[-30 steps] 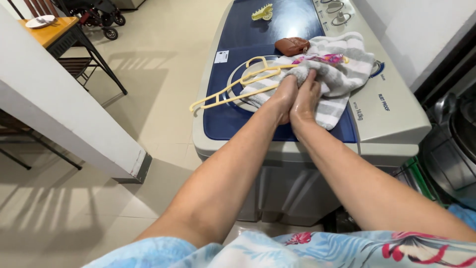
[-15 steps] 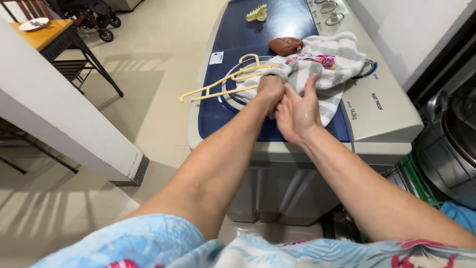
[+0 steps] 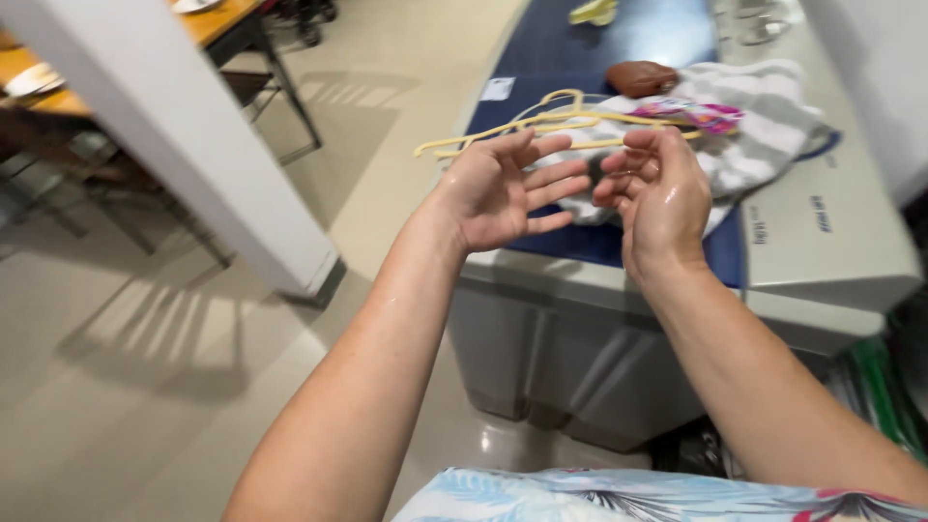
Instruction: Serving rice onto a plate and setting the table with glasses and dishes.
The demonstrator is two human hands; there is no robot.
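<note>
My left hand (image 3: pixel 503 188) is raised palm up with its fingers spread, and it holds nothing. My right hand (image 3: pixel 659 193) is lifted beside it, fingers loosely curled and apart, wet and shiny, also with nothing in it. Both hover just in front of a grey and white striped towel (image 3: pixel 749 135) that lies on the blue lid of a washing machine (image 3: pixel 831 251). Yellow plastic hangers (image 3: pixel 503 130) rest on the lid and the towel's left edge. A pink patterned packet (image 3: pixel 698 113) lies on top of the towel.
A small brown pouch (image 3: pixel 640 77) and a yellow hair claw (image 3: pixel 592 12) sit further back on the lid. A white pillar (image 3: pixel 184 145) stands to the left, with a wooden table (image 3: pixel 208 24) and chairs behind it. Tiled floor spreads at lower left.
Both hands have come off the towel and risen toward me, fingers opening. The view has swung left and closer to the machine.
</note>
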